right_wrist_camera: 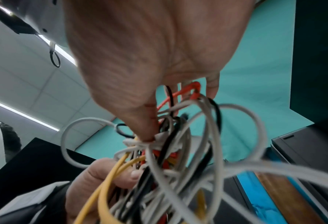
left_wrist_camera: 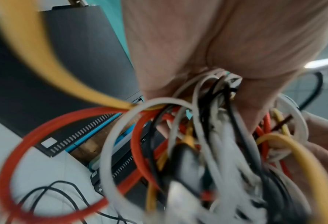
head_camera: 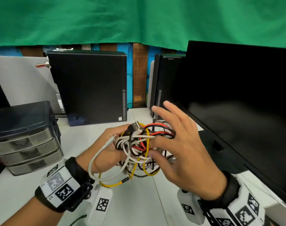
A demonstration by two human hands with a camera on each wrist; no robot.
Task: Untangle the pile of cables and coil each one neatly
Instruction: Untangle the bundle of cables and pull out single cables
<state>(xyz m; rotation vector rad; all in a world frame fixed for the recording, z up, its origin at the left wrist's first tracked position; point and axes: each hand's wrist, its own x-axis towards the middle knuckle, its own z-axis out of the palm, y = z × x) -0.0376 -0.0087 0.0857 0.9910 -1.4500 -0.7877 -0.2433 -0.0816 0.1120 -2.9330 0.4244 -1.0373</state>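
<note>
Cable tangle (head_camera: 139, 144) blurred, strands indistinct.

A white table (head_camera: 143, 201) is seen. At its back, a black computer box (head_camera: 88, 87) is stood upright. Left of the box, a small set of drawers (head_camera: 25, 137) is placed. Right of the box, a big black screen (head_camera: 244, 98) is set. Behind the box, a green cloth (head_camera: 139, 18) is hung.

Your left hand (head_camera: 106, 144) grips the tangled cable bundle (head_camera: 142, 147) above the white table (head_camera: 139, 206); your right hand (head_camera: 179, 144) seemingly pinches a strand, outer fingers spread
</note>
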